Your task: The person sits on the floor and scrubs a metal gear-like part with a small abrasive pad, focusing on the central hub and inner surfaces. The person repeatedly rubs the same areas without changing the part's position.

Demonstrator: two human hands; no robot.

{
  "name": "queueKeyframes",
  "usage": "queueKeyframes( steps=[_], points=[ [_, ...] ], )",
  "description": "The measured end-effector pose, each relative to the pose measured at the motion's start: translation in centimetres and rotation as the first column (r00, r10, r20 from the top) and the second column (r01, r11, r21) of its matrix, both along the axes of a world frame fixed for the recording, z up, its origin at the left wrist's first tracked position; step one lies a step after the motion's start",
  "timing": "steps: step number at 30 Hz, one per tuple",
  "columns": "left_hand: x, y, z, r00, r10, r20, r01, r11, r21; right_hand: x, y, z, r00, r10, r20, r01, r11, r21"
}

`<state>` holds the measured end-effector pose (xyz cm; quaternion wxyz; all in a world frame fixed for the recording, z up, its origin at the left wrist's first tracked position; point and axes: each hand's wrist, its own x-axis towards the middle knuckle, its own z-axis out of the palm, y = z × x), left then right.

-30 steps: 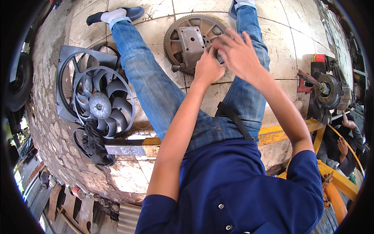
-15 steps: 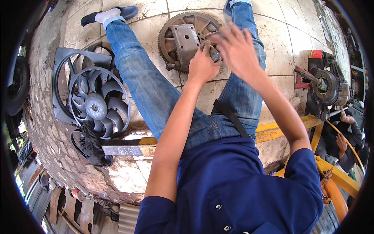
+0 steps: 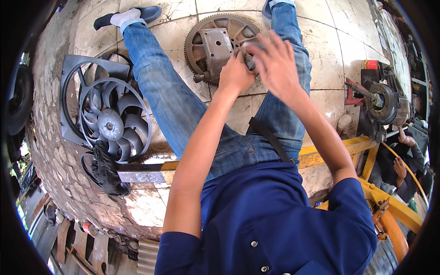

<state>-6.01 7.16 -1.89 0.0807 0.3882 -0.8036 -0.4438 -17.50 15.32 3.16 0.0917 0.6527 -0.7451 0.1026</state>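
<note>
Between my spread legs a large toothed metal wheel (image 3: 196, 54) lies on the tiles. On it sits a rusty metal block (image 3: 217, 43) with several round holes. My left hand (image 3: 236, 74) is closed at the block's near right side, its fingers on a small grey metal piece (image 3: 250, 62) whose kind I cannot make out. Just to the right, my right hand (image 3: 279, 68) is held over that piece. Its fingers are stretched and apart, partly smeared by motion, and they hide the wheel's right edge.
A grey fan with its shroud (image 3: 111, 123) and a black cloth (image 3: 106, 167) lie at left. Yellow metal bars (image 3: 337, 150) run behind my legs. To the right are a rusty hub assembly (image 3: 380, 103) and another person's hand (image 3: 400, 167).
My right hand has shifted slightly left and down, nearer the grey piece. My left hand stays on the piece. The whole view has slid slightly to the left.
</note>
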Motion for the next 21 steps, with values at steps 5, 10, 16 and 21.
queueKeyframes(
  steps=[5, 10, 16, 21],
  points=[
    [0.1, 0.2, 0.5, 0.999, 0.034, 0.003, -0.034, 0.999, 0.009, -2.1, -0.4, 0.7, 0.996, -0.091, 0.019, 0.092, 0.995, -0.048],
    [-0.2, -0.4, 0.5, 0.998, 0.012, 0.066, -0.014, 1.0, 0.026, -0.8, 0.0, 0.2, 0.997, 0.082, 0.011, -0.082, 0.996, 0.02],
    [-0.8, -1.1, 0.9, 0.995, 0.009, 0.095, -0.01, 1.0, 0.012, -0.9, -0.2, -0.7, 0.999, 0.022, 0.041, -0.02, 0.999, -0.05],
    [-1.5, -1.0, 2.7, 0.989, 0.007, 0.146, -0.015, 0.998, 0.057, -1.8, -0.6, -0.7, 0.992, -0.079, 0.095, 0.091, 0.987, -0.131]
  ],
)
